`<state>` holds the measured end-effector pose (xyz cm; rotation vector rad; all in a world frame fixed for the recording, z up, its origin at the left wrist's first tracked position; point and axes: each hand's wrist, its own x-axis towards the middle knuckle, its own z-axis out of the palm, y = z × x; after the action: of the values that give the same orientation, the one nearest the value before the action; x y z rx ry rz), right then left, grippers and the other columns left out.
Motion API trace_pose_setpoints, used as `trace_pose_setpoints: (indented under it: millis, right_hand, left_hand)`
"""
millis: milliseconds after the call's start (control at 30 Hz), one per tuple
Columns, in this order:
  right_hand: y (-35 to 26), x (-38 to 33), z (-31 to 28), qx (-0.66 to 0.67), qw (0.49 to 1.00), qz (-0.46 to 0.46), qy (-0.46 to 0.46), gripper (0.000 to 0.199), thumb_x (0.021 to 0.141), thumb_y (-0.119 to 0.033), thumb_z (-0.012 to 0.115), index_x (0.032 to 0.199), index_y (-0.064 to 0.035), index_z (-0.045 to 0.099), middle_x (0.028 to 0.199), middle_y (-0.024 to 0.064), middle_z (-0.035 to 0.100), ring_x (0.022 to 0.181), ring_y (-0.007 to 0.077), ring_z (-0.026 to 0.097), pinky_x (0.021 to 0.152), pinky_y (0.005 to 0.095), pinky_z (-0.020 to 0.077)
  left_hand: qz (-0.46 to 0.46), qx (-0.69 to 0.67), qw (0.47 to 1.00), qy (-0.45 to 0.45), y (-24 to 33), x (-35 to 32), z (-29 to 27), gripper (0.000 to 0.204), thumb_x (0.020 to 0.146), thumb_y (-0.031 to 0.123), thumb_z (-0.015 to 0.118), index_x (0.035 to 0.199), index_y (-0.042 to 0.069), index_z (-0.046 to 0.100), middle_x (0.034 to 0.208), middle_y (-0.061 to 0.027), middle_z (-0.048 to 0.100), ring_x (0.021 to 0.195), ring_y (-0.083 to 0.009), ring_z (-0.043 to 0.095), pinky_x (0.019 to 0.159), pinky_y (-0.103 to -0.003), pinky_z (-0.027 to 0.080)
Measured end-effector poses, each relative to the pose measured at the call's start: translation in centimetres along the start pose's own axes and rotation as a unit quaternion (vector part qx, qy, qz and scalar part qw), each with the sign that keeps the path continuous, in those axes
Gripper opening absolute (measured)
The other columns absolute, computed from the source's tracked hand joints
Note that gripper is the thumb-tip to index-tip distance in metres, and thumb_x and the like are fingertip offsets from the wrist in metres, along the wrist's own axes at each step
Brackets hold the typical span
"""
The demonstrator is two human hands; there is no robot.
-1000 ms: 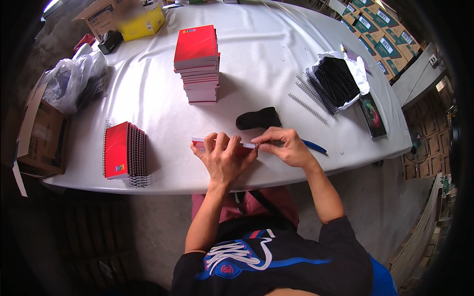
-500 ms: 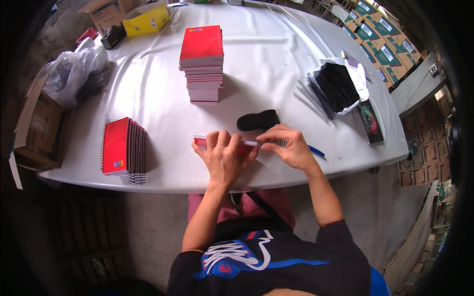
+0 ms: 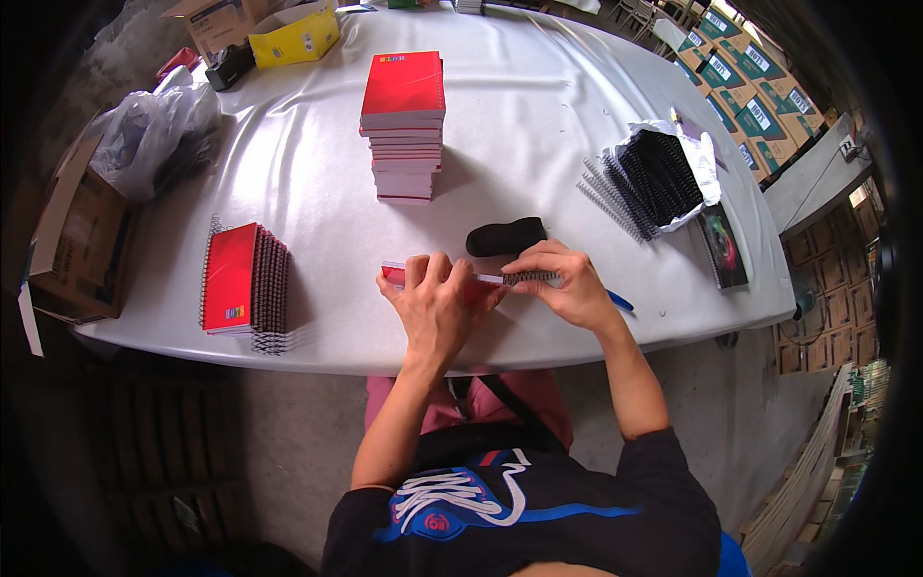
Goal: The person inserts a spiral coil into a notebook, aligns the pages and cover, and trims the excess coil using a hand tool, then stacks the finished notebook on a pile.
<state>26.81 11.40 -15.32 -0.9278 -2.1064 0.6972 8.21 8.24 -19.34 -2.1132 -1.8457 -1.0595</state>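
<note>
Now both hands [image 3: 500, 293] clamped on red notebook [image 3: 396, 276] and spiral coil [image 3: 531, 278].

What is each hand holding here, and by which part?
The left hand presses flat on a red notebook, covering most of its cover. The right hand pinches a spiral binding coil along the notebook's far edge.

Yellow box [image 3: 295, 37] and brown carton [image 3: 207, 21] top left on table. Open brown carton [image 3: 72, 240] at left edge, off table. Green-and-white labelled boxes [image 3: 745, 77] stacked upper right. More brown cartons [image 3: 817, 317] right edge.
</note>
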Motion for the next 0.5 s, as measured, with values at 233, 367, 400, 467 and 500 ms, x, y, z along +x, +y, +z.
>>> trace_pose_setpoints:
  millis: [233,367,400,467,500]
  right_hand:
    - [-0.1,0.2,-0.4,0.093,0.981,0.129,-0.11,0.017,0.085,-0.01,0.064,0.099,-0.0022,0.067,0.082,0.0088,0.064,0.077,0.0161,0.059,0.067,0.0287,0.0472]
    - [-2.1,0.9,-0.4,0.163,0.954,0.218,-0.127,0.019,0.089,-0.013,0.061,0.104,-0.0018,0.062,0.074,0.0048,0.059,0.065,0.0106,0.054,0.058,0.0247,0.0443]
    - [-2.4,0.9,-0.2,0.165,0.958,0.205,-0.114,0.018,0.091,-0.014,0.059,0.104,-0.0021,0.061,0.072,0.0041,0.058,0.062,0.0095,0.053,0.056,0.0238,0.0437]
    - [-2.0,0.4,0.1,0.047,0.99,0.113,-0.071,0.018,0.092,-0.014,0.055,0.103,-0.0003,0.061,0.075,0.0073,0.062,0.063,0.0132,0.056,0.061,0.0269,0.0463]
    - [-1.9,0.4,0.0,0.027,0.992,0.101,-0.078,0.019,0.093,-0.014,0.054,0.104,-0.0001,0.061,0.077,0.0083,0.063,0.064,0.0141,0.057,0.063,0.0276,0.0471]
  left_hand:
    - [0.003,0.015,1.0,0.003,0.0,0.0,-0.1,0.04,0.061,0.053,0.075,0.079,0.019,0.064,0.085,0.0022,0.053,0.091,-0.0199,0.051,0.082,-0.061,0.031]
    - [0.003,0.013,1.0,-0.004,-0.2,-0.4,0.0,0.042,0.063,0.054,0.073,0.083,0.019,0.063,0.088,0.0023,0.053,0.092,-0.0191,0.051,0.082,-0.06,0.031]
    - [-0.001,0.013,1.0,-0.007,-0.4,-0.4,0.0,0.042,0.064,0.054,0.072,0.085,0.019,0.062,0.09,0.0023,0.053,0.093,-0.0187,0.051,0.083,-0.06,0.031]
    - [0.013,0.018,1.0,-0.01,-0.6,-0.3,-0.3,0.04,0.067,0.05,0.072,0.088,0.019,0.062,0.091,0.0023,0.054,0.093,-0.0185,0.051,0.084,-0.055,0.031]
    - [0.02,0.021,1.0,-0.011,-0.8,-0.2,-0.4,0.038,0.068,0.049,0.072,0.09,0.019,0.062,0.091,0.0023,0.054,0.094,-0.0185,0.051,0.085,-0.053,0.031]
